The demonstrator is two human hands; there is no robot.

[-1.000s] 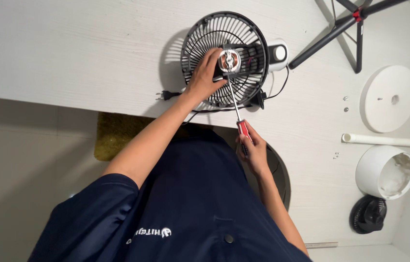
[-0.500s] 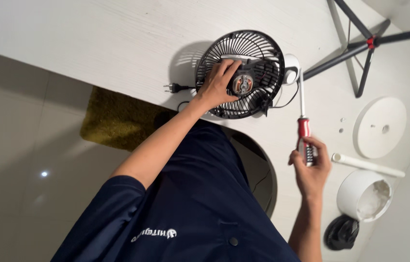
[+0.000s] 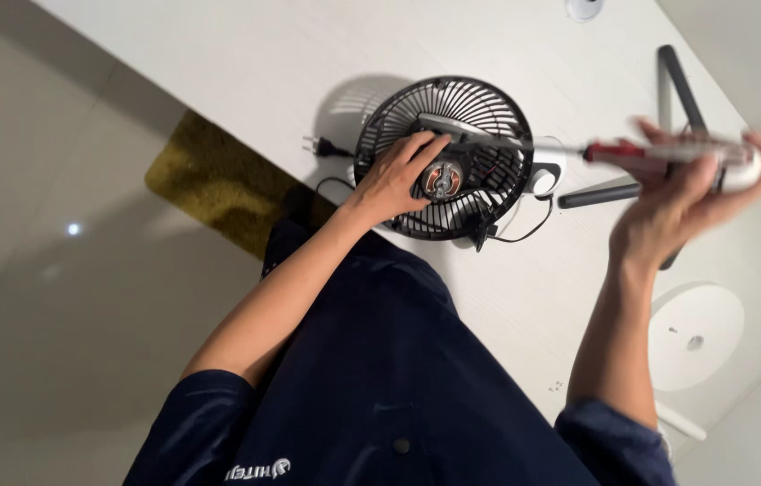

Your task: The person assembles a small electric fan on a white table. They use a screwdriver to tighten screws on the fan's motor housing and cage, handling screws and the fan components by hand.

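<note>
Two hands work around a black fan grille [image 3: 479, 108] lying flat on the white table [image 3: 218, 63]. The left hand [image 3: 394, 180] rests on the grille with fingers spread, touching the exposed copper-wound motor [image 3: 443, 179] at its centre without closing round it. The right hand [image 3: 691, 193], blurred, is raised to the right of the grille and clenched on a red-handled screwdriver [image 3: 641, 153], whose shaft points back over the grille. A black plug [image 3: 315, 146] lies just left of the grille; a white disc [image 3: 695, 335] sits well to its lower right.

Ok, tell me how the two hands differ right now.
The left hand rests on the black fan grille, fingers spread beside the motor; the right hand is raised above the table. The left looks sharp, the right motion-blurred. The left grips no tool; the right holds a red-handled screwdriver. Both are bare.
</note>
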